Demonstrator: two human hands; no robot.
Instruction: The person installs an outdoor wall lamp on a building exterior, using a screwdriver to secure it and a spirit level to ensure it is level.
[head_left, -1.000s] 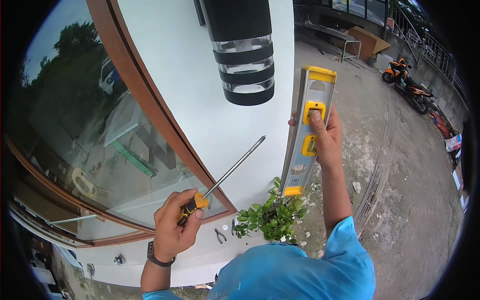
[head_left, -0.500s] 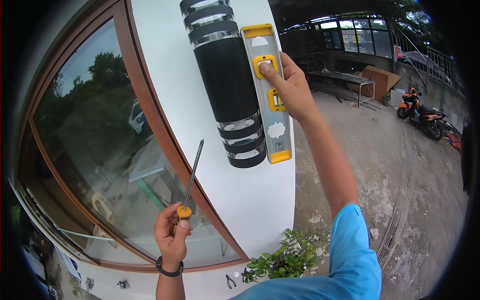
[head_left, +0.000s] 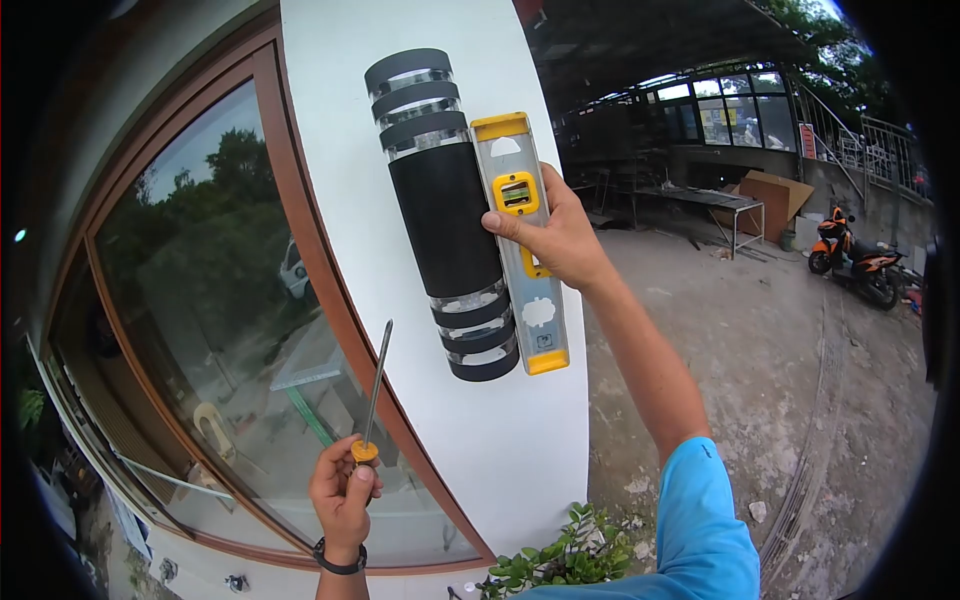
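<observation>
A black cylindrical wall light (head_left: 445, 220) with clear banded ends is on the white wall. Along its right side lies a spirit level (head_left: 537, 325), grey with yellow end caps and yellow-framed vials. My right hand (head_left: 560, 235) grips the level around its middle, thumb across the front and fingers behind its right edge, partly covering the lower vial. Low on the left, my left hand (head_left: 343, 490) is closed around the yellow-and-dark handle of a screwdriver (head_left: 378, 385). Its long metal shaft points upward, apart from the light.
A brown-framed glass window (head_left: 200, 270) fills the left side, with reflections in it. Below the wall grows a leafy plant (head_left: 565, 555). Further off stand a metal-legged table (head_left: 700, 197), a cardboard sheet (head_left: 775, 205) and an orange-black motor scooter (head_left: 855, 260) on rough ground.
My view has tilted up, so the light and level sit lower and the light's top end shows. My right hand has slid down the level, uncovering the upper vial.
</observation>
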